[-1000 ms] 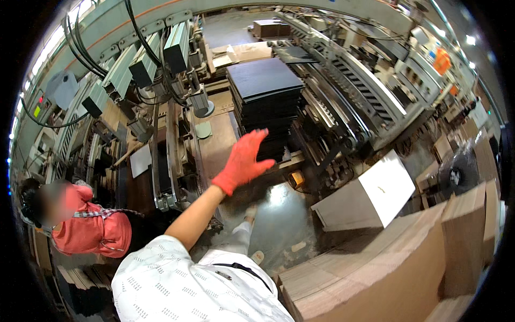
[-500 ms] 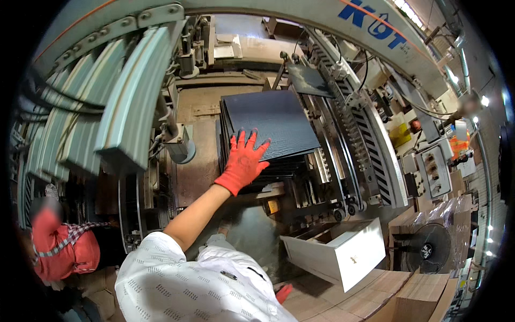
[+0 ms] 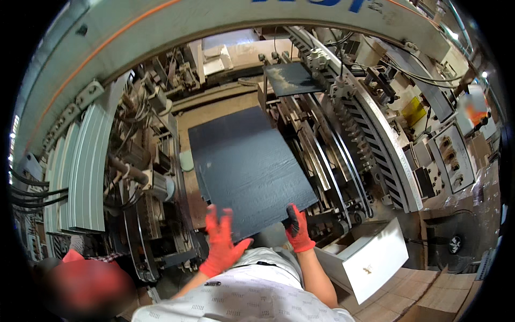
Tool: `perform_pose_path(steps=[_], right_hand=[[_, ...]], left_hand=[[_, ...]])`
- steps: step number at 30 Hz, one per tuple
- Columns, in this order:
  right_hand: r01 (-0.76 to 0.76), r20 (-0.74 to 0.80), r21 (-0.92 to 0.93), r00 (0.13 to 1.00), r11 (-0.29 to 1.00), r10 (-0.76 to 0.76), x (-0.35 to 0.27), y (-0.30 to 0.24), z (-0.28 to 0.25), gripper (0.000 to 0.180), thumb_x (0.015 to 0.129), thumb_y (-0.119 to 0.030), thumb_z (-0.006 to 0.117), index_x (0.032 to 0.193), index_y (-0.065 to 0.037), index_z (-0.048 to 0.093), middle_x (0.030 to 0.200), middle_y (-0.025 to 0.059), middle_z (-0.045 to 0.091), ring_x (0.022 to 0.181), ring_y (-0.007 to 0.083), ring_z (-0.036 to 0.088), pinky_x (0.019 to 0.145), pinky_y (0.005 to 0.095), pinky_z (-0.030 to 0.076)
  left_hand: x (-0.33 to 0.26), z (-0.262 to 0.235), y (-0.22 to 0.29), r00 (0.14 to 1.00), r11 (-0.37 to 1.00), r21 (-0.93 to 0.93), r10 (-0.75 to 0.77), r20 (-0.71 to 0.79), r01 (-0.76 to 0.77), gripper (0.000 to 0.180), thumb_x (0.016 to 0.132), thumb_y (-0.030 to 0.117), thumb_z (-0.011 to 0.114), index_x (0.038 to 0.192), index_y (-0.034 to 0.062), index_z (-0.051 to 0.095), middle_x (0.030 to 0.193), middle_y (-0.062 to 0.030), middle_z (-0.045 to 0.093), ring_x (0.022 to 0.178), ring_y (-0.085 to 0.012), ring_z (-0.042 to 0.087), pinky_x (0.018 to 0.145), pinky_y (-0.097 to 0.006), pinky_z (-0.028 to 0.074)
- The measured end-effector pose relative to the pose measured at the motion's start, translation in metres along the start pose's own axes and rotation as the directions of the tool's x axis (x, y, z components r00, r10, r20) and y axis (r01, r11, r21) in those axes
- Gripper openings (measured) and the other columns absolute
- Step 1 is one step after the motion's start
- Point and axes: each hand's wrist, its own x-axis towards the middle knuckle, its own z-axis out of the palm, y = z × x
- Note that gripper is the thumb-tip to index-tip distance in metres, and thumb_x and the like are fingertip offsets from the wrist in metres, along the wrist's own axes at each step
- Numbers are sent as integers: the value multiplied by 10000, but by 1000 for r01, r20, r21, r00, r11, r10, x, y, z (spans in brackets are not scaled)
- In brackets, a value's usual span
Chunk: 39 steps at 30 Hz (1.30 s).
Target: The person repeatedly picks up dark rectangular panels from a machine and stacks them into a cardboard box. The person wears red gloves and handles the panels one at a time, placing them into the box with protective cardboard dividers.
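Observation:
A dark blue-grey rectangular panel (image 3: pixel 247 161) with a faintly grained surface lies in front of me, inside the machine. My right hand (image 3: pixel 299 232), in a red glove with dark fingertips, is closed on the panel's near edge by its right corner. My left hand (image 3: pixel 221 247), gloved the same way, is at the near left corner with fingers spread and thumb apart. Slight blur leaves unclear whether it touches the edge. Whatever lies beneath the panel is mostly hidden by it.
Green ribbed machine parts (image 3: pixel 88 169) stand left, with a person in red (image 3: pixel 94 287) below them. Metal rails (image 3: pixel 343 177) run along the right, and a smaller dark panel (image 3: pixel 292 78) lies beyond. A white drawer-like box (image 3: pixel 375 263) and a black fan (image 3: pixel 456 245) stand near right.
My left hand has moved from lying on the panel to its near left corner. The right hand has come up to its near edge. The panel has shifted toward me, and the view has turned.

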Motion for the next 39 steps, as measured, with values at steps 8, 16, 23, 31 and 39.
perform_pose_path(steps=[8,16,23,31,39], right_hand=[[-67,34,41,997,997,66,14,2,-79,648,751,35,563,1387,-75,608,1152,232,599,1060,394,561,957,431,431],[-210,-181,-59,964,976,196,-1,95,-172,650,794,61,515,1440,-1,528,1267,186,620,1160,307,593,1028,370,446],[-342,-212,784,636,518,742,94,151,-159,302,970,-272,677,1111,-9,627,1111,36,643,1031,117,566,918,315,459],[-623,-189,-126,779,772,597,117,178,-119,444,957,-343,624,739,39,562,646,170,520,615,202,451,617,426,410],[-675,-292,69,690,734,662,124,215,-117,423,984,-252,627,704,26,474,632,64,355,628,152,320,576,399,338]], left_hand=[[1,49,70,737,332,-703,-542,405,630,422,967,172,703,1325,23,534,1203,-54,627,1039,-161,609,827,-325,533],[61,162,106,757,349,-671,-308,576,653,346,1000,190,655,1302,55,557,1065,-6,621,837,-76,544,632,-255,484],[131,285,54,814,218,-790,-256,521,573,377,992,215,669,1315,52,560,1190,-9,642,1027,-115,578,851,-295,486],[190,372,9,807,221,-794,-348,478,566,324,948,280,729,1043,104,475,909,-27,553,774,-155,562,499,-322,476],[210,382,36,729,336,-664,-475,492,667,463,923,352,743,1051,46,420,1007,-90,466,869,-207,537,593,-388,587]])
